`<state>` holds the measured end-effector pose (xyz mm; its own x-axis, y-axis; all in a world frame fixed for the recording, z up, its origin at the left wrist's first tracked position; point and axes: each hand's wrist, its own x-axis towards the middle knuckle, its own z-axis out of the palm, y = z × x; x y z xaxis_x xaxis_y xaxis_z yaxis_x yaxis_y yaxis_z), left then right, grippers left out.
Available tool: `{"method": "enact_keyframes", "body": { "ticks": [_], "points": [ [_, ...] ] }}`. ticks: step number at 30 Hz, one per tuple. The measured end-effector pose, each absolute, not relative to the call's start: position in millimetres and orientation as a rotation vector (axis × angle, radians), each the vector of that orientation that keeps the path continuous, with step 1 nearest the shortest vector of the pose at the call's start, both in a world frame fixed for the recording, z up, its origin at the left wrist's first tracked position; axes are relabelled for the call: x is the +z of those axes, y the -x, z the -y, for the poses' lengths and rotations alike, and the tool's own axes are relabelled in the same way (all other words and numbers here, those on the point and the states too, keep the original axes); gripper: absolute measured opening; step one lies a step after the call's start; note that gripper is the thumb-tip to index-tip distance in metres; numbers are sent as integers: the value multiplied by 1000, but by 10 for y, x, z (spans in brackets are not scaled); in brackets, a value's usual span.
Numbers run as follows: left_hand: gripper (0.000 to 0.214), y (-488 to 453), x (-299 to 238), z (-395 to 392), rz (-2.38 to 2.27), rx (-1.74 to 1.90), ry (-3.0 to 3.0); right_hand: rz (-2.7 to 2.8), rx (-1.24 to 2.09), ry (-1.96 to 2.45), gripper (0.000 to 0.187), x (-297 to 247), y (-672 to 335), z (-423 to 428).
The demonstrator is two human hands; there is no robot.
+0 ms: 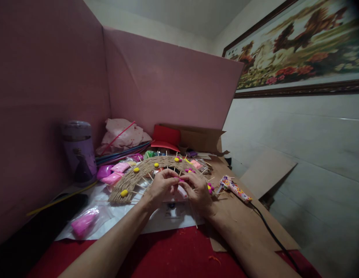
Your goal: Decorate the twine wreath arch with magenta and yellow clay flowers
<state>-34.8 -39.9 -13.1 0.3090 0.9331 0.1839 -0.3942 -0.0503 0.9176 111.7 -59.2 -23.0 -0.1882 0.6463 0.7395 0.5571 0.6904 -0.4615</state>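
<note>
My left hand [164,184] and my right hand [198,191] meet over the work, their fingertips pinching a small piece of magenta clay [181,179] between them. Behind them lies a woven twine arch [144,172] with thin sticks poking out along its edges. Yellow clay dots [124,193] sit along the arch, and on its right side magenta petals [211,188] surround some of them. A pale pink piece [182,192] shows just below my fingers; I cannot tell what it is.
Packets of pink clay [113,178] lie left of the arch, and a bagged pink lump [85,223] is nearer. A purple tumbler [79,152] stands at the left. A flower-patterned glue gun [235,189] with a black cord rests on cardboard [254,224] at the right.
</note>
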Motion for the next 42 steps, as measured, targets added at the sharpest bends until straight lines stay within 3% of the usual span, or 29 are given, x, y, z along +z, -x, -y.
{"method": "enact_keyframes", "body": {
  "ticks": [29,32,37,42],
  "points": [
    [18,332,-168,385,-677,1186,-1052,1893,223,871,8,-224,-1124,594],
    [17,331,-138,402,-694,1194,-976,1781,419,900,8,-190,-1106,610],
    [17,399,-58,383,-597,1257,-782,1259,1218,708,19,-132,-1133,554],
    [14,411,-53,369,-595,1242,-838,1154,1232,662,21,-170,-1152,496]
  ]
}}
